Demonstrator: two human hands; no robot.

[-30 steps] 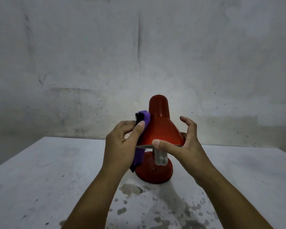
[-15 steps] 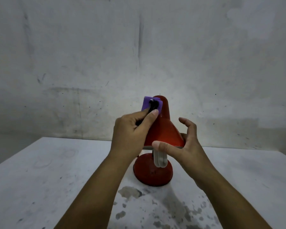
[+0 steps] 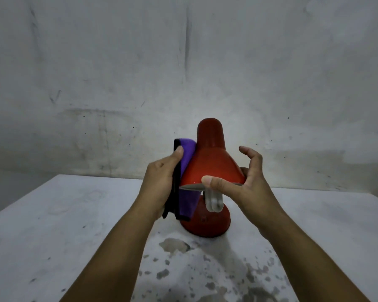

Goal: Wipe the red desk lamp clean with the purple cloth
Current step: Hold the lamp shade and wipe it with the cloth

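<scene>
Hands first: your left hand [image 3: 159,182] pinches one purple cloth [image 3: 187,158] flat against the left side of the single red lamp [image 3: 212,162], standing on the table [image 3: 52,214]. Your right hand [image 3: 247,188] grips the shade's rim, thumb in front; its fingers behind the shade are mostly hidden, and so is the lamp's neck.

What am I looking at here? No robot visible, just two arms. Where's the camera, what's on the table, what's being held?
There is no machine: a person works with bare hands, and the single camera sits on their head, looking forward and down, so the arms reach in from the bottom edge. A red desk lamp stands on a stained white table before a bare wall. The left hand holds a purple cloth, black along its edge, with the thumb and presses it against the left side of the lamp's shade. The right hand steadies the shade at its lower rim, thumb in front and fingers curled behind. A white bulb hangs below the shade, above the round base.
</scene>
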